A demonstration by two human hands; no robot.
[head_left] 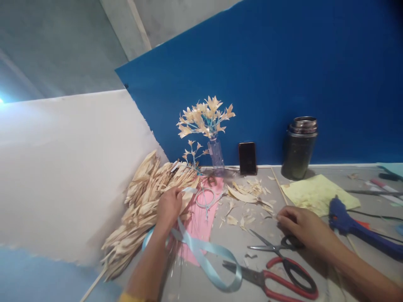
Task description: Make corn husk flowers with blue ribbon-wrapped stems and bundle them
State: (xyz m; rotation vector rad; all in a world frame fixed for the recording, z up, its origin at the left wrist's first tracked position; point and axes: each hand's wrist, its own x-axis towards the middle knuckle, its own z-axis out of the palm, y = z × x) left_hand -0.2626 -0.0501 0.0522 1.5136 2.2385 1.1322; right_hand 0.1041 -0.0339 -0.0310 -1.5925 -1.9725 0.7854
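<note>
Can see the left hand [170,205] left of centre, over the right edge of the husks [141,209], with thumb and fingers pressed together, pinching a pale end, apparently of the blue ribbon [192,244]. Can follow the ribbon past the left wrist, over the near part of the pink sheet [206,226], then into a wide loop crossing the blades of the red scissors [261,277] at the near side. Can see the right hand [291,220] right of centre, with fingers curled, just above the handles of the black scissors [277,248] – cannot tell whether gripping them or only resting close. Can make out those blades parted, pointing left. Notice a ring [204,198] on the pink sheet, just right of the left hand, and husk scraps [248,193] strewn between the hands, a little farther off. Find the glue gun [349,226] to the right, beyond the right forearm, with a yellow sheet [317,191] behind it. At the far side, against the blue wall [267,84], see from left to right a bottle [215,153] bearing pale flowers [204,117], an upright phone [247,158] and a dark flask [300,149] – all well apart from the ribbon.
</note>
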